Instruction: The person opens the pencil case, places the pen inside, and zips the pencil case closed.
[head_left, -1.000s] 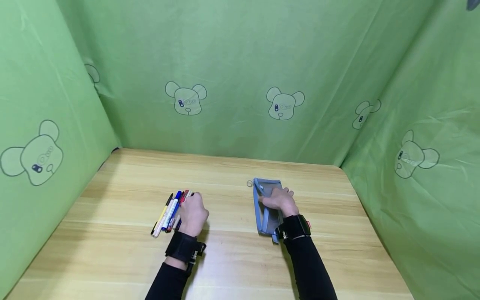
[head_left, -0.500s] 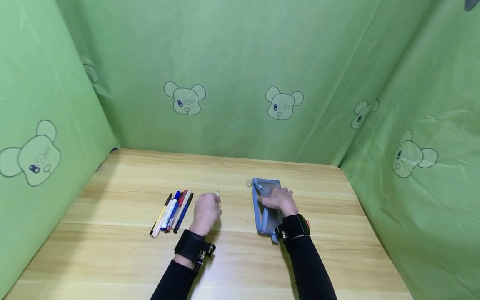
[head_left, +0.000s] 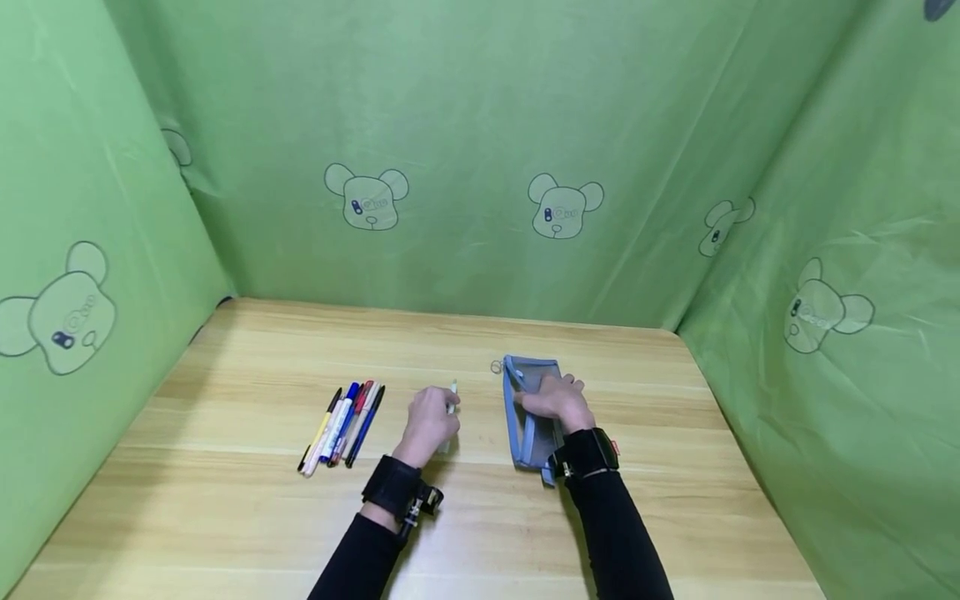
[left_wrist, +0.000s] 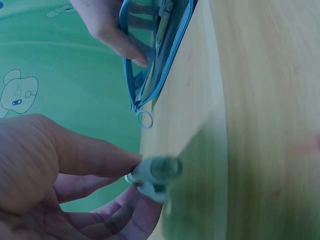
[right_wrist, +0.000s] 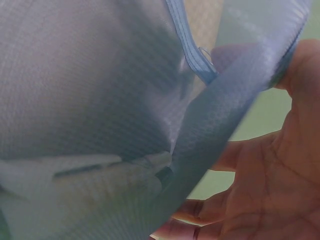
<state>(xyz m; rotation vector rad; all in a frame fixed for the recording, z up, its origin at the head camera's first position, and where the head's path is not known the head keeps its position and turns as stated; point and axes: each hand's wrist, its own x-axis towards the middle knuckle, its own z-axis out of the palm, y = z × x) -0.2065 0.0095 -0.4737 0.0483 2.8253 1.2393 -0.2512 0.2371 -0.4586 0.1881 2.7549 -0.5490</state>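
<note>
My left hand (head_left: 431,421) pinches a slim pale green-and-white pen (head_left: 453,386) between thumb and fingers, left of the pouch. In the left wrist view the pen (left_wrist: 159,172) is seen end-on and blurred. A blue mesh pencil pouch (head_left: 528,442) lies to the right with its zip open. My right hand (head_left: 557,402) grips the pouch's side wall, its thumb hooked over the rim and fingers outside, spreading the mouth. Inside the pouch a pen (left_wrist: 163,27) shows in the left wrist view. The right wrist view looks through the mesh (right_wrist: 100,85) close up.
Several pens and markers (head_left: 339,429) lie side by side on the wooden table (head_left: 465,533), left of my left hand. A small metal ring (head_left: 497,367) hangs at the pouch's far corner. Green cloth walls (head_left: 465,267) with bear prints enclose the table's back and sides.
My left hand has moved right from the row of pens toward the pouch, carrying the pale pen away from it. The right hand stays on the pouch.
</note>
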